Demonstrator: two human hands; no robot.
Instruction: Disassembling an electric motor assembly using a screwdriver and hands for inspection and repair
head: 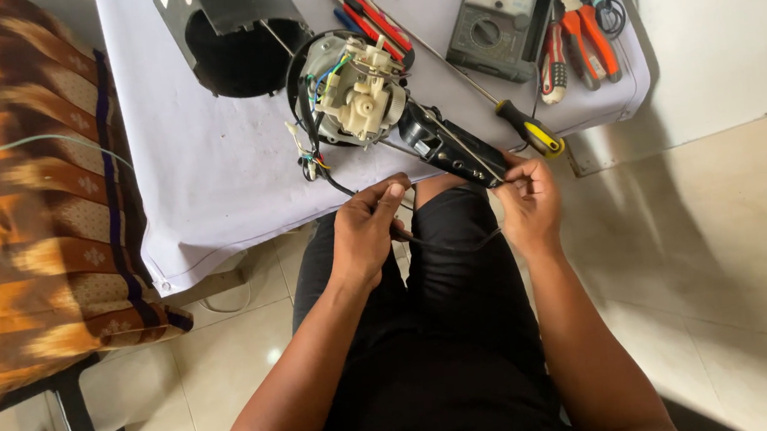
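Two hands work a thin black wire [447, 242] at the near edge of the bench [211, 176]. The left hand [368, 231] pinches the wire in a closed grip; the right hand [527, 202] pinches its other end beside the black neck [447, 148] of a fan motor [353, 92]. A yellow-handled screwdriver [530, 131] lies just beyond.
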